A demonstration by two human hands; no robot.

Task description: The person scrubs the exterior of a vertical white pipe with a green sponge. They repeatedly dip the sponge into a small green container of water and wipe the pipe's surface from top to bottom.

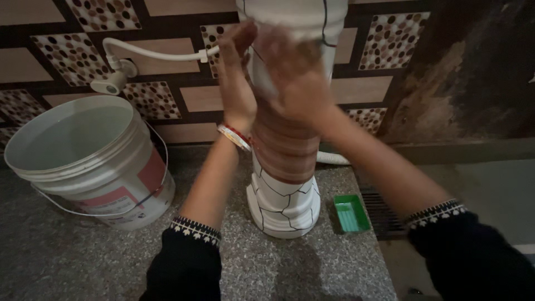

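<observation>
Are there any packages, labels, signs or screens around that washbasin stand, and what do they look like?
Bucket: left on the speckled floor, round, white, open-topped, with a thin wire handle.
Bucket label: on the bucket's side facing the pedestal, a pink-red panel; its print is too small to make out.
Green tray: right of the pedestal base, small, rectangular, no label visible.
No signs or screens show.

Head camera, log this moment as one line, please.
left hand: raised beside pedestal, open | right hand: blurred, in front of white-and-brown pedestal | white bucket: left on floor | green tray: right of base
</observation>
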